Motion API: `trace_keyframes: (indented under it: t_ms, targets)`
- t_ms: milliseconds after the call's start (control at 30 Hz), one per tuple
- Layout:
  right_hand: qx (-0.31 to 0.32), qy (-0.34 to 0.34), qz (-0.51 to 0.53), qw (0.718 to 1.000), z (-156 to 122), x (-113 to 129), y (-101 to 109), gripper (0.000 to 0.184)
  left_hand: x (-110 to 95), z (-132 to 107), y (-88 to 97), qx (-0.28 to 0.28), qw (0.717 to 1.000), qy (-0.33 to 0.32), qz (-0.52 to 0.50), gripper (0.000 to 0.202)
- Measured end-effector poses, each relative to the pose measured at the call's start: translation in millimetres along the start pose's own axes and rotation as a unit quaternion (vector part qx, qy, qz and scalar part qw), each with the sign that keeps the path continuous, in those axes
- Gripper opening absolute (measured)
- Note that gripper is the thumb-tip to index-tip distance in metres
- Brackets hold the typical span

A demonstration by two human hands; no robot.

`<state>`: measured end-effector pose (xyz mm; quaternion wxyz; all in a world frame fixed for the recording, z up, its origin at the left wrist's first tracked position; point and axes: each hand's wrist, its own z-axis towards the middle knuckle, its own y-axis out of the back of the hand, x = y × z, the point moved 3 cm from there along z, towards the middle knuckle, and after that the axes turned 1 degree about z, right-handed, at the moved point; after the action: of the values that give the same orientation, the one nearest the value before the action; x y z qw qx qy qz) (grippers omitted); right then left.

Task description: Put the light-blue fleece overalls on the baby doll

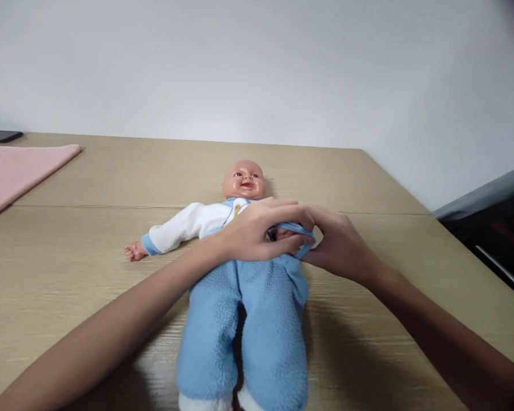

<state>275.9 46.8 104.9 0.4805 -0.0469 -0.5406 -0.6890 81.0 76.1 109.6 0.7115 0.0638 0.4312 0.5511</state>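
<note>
A baby doll (245, 181) lies on its back on the table, head toward the wall, in fuzzy blue trousers (274, 319) and a white top (184, 224) with blue trim. One sleeve stretches out to the left, and the doll's hand (133, 251) sticks out of its cuff. My left hand (268, 228) reaches across the doll's chest, its fingers curled around a blue-edged sleeve cuff (298, 228). From the other side, my right hand (338, 242) pinches the same cuff, holding it stretched. Part of the doll's other hand seems to show inside the cuff; my fingers hide the rest.
The wooden table (89, 297) has a seam running across it. A pink cloth (21, 171) lies at the left, with a dark flat object (0, 136) behind it. A white wall (223, 68) rises behind, and a dark object (492, 222) stands beyond the right edge.
</note>
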Motion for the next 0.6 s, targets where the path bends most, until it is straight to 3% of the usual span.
trace_keyframes:
  t_ms: [100,200,300,367,400,467,600]
  targets:
    - [0.050,-0.015,0.076,0.996,-8,-2,-3,0.037,7,2,2.8,-0.044,0.986,0.124,-0.102,0.012]
    - [0.057,-0.084,0.247,0.964,-23,-10,-3,0.028,16,3,5.1,-0.067,0.970,0.195,-0.128,0.022]
    - [-0.004,-0.215,0.443,0.871,-35,-17,-14,0.017,22,4,4.0,-0.043,0.977,0.198,-0.070,0.030]
    - [-0.078,-0.299,0.507,0.804,-41,-23,-26,0.021,24,4,1.1,-0.012,0.983,0.185,0.004,0.028]
    - [-0.111,-0.328,0.514,0.785,-43,-26,-32,0.024,26,4,-0.9,0.005,0.982,0.183,0.033,0.026]
    - [-0.153,-0.353,0.492,0.781,-45,-33,-43,0.031,29,3,-4.7,0.034,0.979,0.192,0.066,0.024]
    - [-0.184,-0.333,0.408,0.830,-45,-46,-57,0.037,32,0,-7.5,0.053,0.972,0.208,0.092,0.020]
